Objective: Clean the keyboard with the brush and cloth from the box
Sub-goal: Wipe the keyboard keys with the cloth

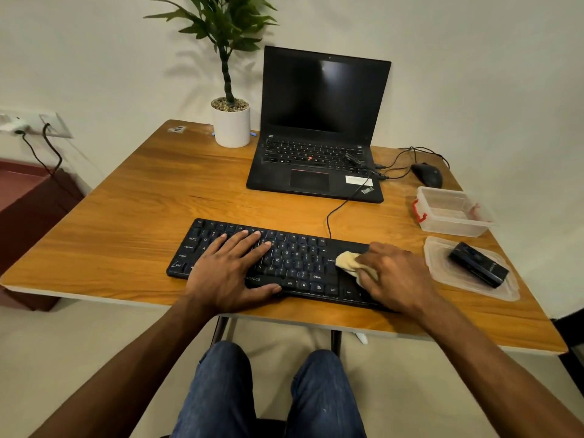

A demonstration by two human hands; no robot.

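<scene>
The keyboard lies in the lower middle of the frame, near the front edge of the table. Its long axis runs from left to right, a little tilted, with the right end lower in the frame. Both hands are on it and well apart. The left hand rests flat on the left half, fingers straight and spread over the keys, thumb at the front edge; I judge that it holds the keyboard steady. The right hand is on the right end and its fingers curl around a pale cloth, which it presses onto the keys. A bunch of cloth sticks out on the left side of this hand, toward the middle of the keyboard. So the keys not covered by any hand lie to the left of the cloth, and the right hand is nearer to them; a wipe along the long axis seems the natural move.

At the right of the frame stands a clear plastic box with a red clip; it looks empty. Just below it in the frame lies its lid, and on the lid rests a small black object, perhaps the brush, but I cannot tell.
</scene>
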